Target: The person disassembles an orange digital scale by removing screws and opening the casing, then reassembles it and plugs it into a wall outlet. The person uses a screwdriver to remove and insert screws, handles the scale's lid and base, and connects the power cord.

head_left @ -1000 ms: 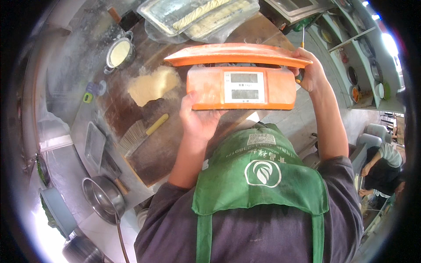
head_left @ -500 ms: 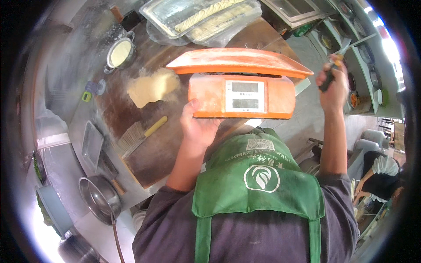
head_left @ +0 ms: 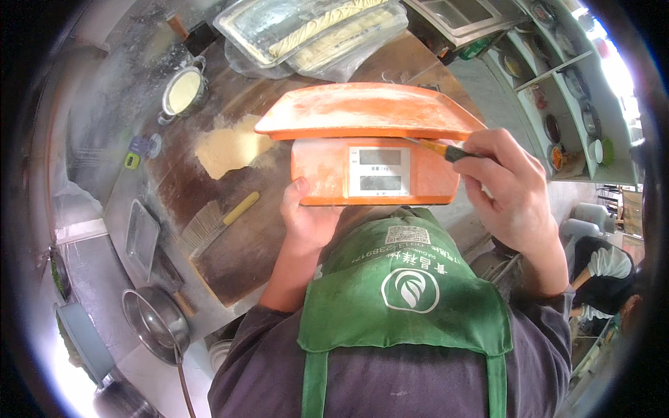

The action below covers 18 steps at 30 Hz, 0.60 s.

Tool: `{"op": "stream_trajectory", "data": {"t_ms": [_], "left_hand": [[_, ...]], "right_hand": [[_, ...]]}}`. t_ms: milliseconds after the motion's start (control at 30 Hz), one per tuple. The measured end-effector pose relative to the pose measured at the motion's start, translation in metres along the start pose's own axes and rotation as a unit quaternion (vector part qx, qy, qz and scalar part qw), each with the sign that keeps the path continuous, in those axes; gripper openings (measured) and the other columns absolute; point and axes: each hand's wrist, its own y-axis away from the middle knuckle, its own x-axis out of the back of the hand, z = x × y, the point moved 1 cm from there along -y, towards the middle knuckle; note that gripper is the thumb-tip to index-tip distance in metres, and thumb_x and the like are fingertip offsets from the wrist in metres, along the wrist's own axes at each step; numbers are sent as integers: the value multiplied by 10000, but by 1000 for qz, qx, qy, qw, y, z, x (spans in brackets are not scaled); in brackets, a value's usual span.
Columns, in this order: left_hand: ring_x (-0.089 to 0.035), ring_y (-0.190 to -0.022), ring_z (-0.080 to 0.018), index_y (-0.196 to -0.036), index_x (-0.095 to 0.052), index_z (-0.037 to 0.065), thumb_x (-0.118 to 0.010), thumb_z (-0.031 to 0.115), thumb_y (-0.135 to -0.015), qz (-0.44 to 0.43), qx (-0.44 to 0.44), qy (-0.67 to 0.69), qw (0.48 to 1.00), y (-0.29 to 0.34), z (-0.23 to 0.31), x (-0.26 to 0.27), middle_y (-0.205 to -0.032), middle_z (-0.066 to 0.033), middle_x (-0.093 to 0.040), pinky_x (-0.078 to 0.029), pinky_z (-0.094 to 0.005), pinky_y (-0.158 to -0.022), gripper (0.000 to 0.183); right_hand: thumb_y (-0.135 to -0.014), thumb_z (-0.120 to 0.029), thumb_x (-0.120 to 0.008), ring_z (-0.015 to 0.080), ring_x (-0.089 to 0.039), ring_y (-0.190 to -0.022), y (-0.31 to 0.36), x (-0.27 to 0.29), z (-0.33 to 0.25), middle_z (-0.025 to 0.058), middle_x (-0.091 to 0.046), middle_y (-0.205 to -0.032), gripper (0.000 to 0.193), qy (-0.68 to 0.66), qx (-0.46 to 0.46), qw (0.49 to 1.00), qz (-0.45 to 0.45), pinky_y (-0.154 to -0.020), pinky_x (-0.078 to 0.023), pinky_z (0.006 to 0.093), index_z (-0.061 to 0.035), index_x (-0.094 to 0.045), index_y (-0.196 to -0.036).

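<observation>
An orange kitchen scale [head_left: 435, 174] with two grey display windows is held up in front of my green apron. My left hand [head_left: 310, 217] grips its lower left corner, thumb on the front face. The scale's wide pan [head_left: 369, 111], dusted with flour, sits on top. My right hand [head_left: 512, 188] is closed on a slim tool [head_left: 440, 148] with a black-and-yellow handle. The tool's thin tip points left into the gap between pan and body; its exact kind cannot be made out.
A floury wooden board [head_left: 272, 209] bears a flour patch [head_left: 226, 150] and a wood-handled brush [head_left: 240, 209]. Clear trays of dough strips [head_left: 306, 35] stand at the back, a pot [head_left: 182, 92] at the far left. A steel bowl [head_left: 155, 320] is at left; a person [head_left: 603, 279] is at right.
My right hand has come in from the right with the tool, bringing its tip to the gap under the pan. The scale now sits slightly lower in view, showing more of the pan's top.
</observation>
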Motion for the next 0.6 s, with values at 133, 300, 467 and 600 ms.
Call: {"op": "stream_trajectory", "data": {"t_ms": [133,300,467,600], "left_hand": [[-551,-1329,-282,-1505,-405,68,-665,430,-855,23,14,0,1000,2,-1,5,-1458,-113,-547,-483,-464,-1086,789],[-556,-1317,-282,-1504,-406,67,-687,414,-840,17,23,18,999,2,-2,7,-1446,-113,-553,-488,-464,-1081,800],[-544,-1328,-279,-1506,-409,75,-687,425,-838,12,18,22,1000,3,-3,3,-1456,-113,-544,-482,-466,-1083,803],[-545,-1330,-279,-1507,-414,80,-682,434,-838,17,19,23,999,3,-3,4,-1463,-114,-542,-480,-465,-1084,803]], "right_hand": [[-726,96,-728,284,-697,-831,-19,-4,-6,113,-676,-1015,199,-96,-23,995,-14,-724,-565,365,-15,-679,-884],[-728,47,-710,303,-692,-863,-21,-34,-18,147,-663,-1055,190,-101,32,994,37,-732,-576,388,2,-666,-908],[-646,-92,-675,277,-668,-869,-2,-66,-21,213,-644,-1179,382,0,128,987,93,-644,-575,359,26,-693,-1009],[-634,-39,-711,248,-679,-771,16,-73,-22,203,-678,-1150,359,19,77,990,113,-566,-555,315,24,-715,-987]]}}
